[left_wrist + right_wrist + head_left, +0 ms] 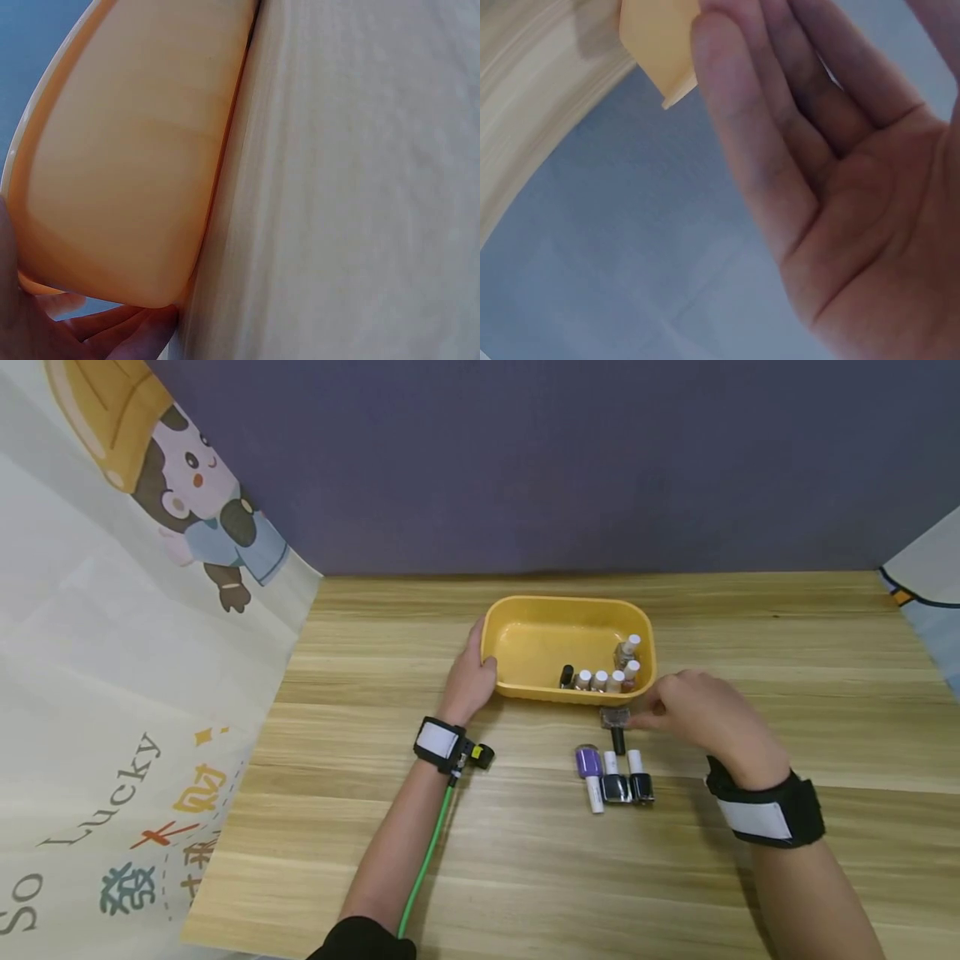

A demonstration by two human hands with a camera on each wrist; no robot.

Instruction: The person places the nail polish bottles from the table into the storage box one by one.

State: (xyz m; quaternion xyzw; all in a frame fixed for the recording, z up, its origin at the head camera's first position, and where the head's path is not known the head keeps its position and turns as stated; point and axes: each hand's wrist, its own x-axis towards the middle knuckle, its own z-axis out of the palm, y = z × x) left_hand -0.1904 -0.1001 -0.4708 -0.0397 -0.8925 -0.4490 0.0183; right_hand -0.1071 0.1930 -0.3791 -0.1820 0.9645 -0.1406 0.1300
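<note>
A yellow plastic basket [517,639] stands on the table, several white-capped nail polish bottles [599,682] and a black-capped one [567,676] along its front and right side. My left hand [468,683] grips its left end, thumb at the rim; fingers [120,330] show below that end in the left wrist view. In front of the basket, my right hand [701,714] pinches a clear nail polish bottle with a black cap [617,725] by its side. That bottle is out of sight in the right wrist view, where the fingers [742,127] reach toward the basket.
On the table nearer me lie a purple nail polish bottle [588,763] and two dark ones with white caps [616,787]. A dark partition [570,468] rises behind the table [360,693]. A printed curtain [97,652] hangs at the left.
</note>
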